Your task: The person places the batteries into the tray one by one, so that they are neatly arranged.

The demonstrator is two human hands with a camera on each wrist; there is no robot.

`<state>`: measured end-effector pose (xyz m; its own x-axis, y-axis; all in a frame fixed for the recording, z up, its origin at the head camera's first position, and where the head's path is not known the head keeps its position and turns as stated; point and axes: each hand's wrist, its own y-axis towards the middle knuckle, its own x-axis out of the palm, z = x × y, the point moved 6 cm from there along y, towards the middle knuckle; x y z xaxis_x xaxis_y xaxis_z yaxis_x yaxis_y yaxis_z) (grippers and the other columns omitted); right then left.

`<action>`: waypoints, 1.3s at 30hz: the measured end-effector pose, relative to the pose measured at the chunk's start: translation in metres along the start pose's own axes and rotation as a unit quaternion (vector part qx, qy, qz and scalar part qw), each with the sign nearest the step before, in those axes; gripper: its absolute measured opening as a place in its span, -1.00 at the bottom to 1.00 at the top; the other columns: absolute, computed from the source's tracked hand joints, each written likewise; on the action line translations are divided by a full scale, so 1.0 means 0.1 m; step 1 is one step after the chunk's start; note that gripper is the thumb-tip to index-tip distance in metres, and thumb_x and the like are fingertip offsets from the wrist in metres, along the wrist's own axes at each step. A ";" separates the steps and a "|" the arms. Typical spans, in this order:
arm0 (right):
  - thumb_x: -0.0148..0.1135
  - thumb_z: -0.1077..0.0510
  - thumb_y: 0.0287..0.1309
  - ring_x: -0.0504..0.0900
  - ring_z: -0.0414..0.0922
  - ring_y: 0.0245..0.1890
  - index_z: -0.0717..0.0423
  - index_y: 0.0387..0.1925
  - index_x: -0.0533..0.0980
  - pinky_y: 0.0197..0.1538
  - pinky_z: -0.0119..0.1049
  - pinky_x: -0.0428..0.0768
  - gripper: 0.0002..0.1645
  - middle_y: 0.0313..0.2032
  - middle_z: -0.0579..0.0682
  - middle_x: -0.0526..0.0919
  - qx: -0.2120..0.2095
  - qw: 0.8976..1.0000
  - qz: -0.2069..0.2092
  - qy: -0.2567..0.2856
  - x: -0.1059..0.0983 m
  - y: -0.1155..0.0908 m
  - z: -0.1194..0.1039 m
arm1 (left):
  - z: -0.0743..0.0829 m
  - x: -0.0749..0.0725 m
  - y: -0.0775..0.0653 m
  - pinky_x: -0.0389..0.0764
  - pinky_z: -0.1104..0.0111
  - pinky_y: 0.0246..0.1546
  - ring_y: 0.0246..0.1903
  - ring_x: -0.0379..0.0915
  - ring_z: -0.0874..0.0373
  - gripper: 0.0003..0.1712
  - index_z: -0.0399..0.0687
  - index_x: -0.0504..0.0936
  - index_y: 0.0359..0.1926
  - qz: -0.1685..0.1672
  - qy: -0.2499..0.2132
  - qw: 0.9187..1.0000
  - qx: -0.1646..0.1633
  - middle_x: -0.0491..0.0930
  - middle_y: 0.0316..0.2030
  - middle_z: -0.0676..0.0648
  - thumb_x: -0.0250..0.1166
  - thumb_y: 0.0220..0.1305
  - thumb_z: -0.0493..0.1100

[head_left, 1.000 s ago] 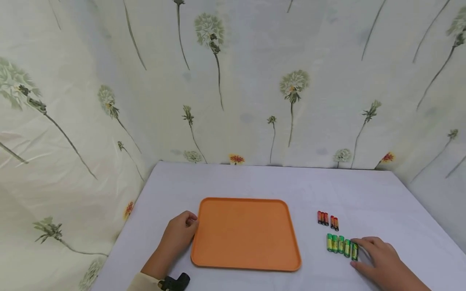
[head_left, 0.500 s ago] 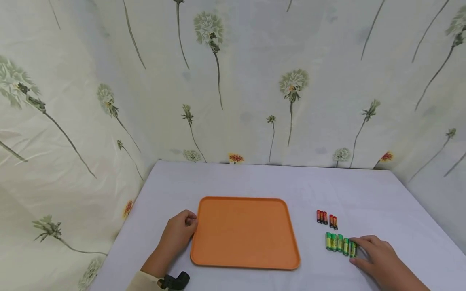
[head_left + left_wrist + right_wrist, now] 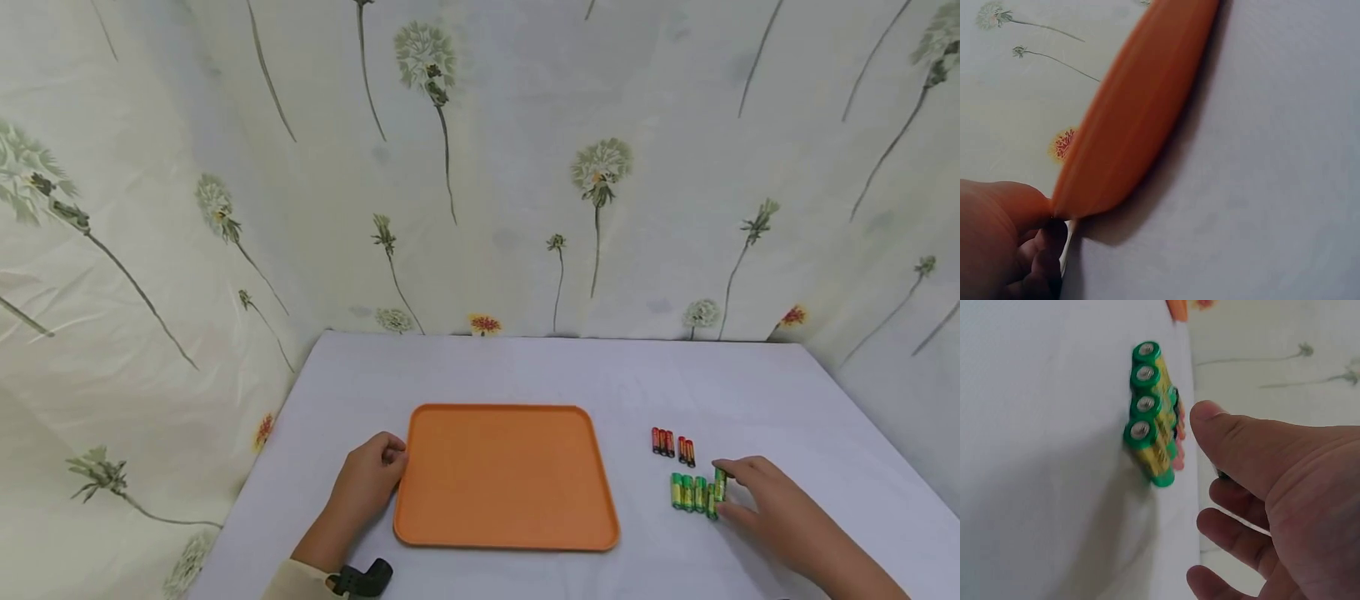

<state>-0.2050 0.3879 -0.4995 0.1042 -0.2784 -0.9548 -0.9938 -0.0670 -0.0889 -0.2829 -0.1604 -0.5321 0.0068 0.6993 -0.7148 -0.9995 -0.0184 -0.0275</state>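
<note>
My left hand [image 3: 369, 473] grips the left rim of an orange rectangular tray [image 3: 506, 479]; in the left wrist view, thumb and curled fingers meet at the tray's edge [image 3: 1129, 119]. Between thumb and fingertips my right hand [image 3: 780, 510] pinches a green AA battery [image 3: 721, 483], raised off the table beside the others. Several more green batteries [image 3: 687, 492] lie side by side there. In the right wrist view, their flat ends [image 3: 1145, 374] face the camera, and the right hand [image 3: 1291, 494] largely hides the held battery.
Behind the green batteries lies a row of smaller red-and-black batteries [image 3: 663, 442]. The white-covered table [image 3: 480, 371] meets a dandelion-print sheet [image 3: 510, 183] at the back and sides. A black device [image 3: 363, 578] is strapped to the left wrist.
My right hand has taken the nearest, rightmost green battery out of the row and raised it, moving slightly away from me. The left hand has stayed at the tray's rim.
</note>
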 end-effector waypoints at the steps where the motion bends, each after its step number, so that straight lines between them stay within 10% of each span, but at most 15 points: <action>1: 0.57 -0.16 0.08 0.62 0.20 0.07 0.27 0.29 0.51 0.09 0.24 0.61 -0.11 0.08 0.24 0.59 -0.002 1.000 -0.002 0.002 -0.01 0.02 -0.04 | 0.00 0.00 0.00 0.51 0.29 -0.29 -0.34 0.47 0.20 -0.85 0.00 0.66 -0.06 0.000 0.000 1.000 -0.001 0.62 -0.32 0.08 0.32 0.43 -0.10; 39: 0.46 -0.05 0.28 0.57 0.01 0.19 0.07 0.42 0.46 0.13 -0.04 0.64 -0.25 0.18 -0.07 0.53 -0.144 0.985 -0.021 0.094 0.09 0.77 -1.80 | -0.05 -0.01 0.07 0.55 0.26 -0.25 -0.32 0.49 0.18 -0.84 0.02 0.67 -0.06 -0.001 0.003 1.000 0.008 0.63 -0.30 0.08 0.31 0.43 -0.07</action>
<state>-0.2735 0.2082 -0.4638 0.1774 -0.4394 -0.8806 -0.9392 -0.3430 -0.0180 -0.2895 -0.1648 -0.5351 0.0092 0.6946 -0.7193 -0.9998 -0.0053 -0.0180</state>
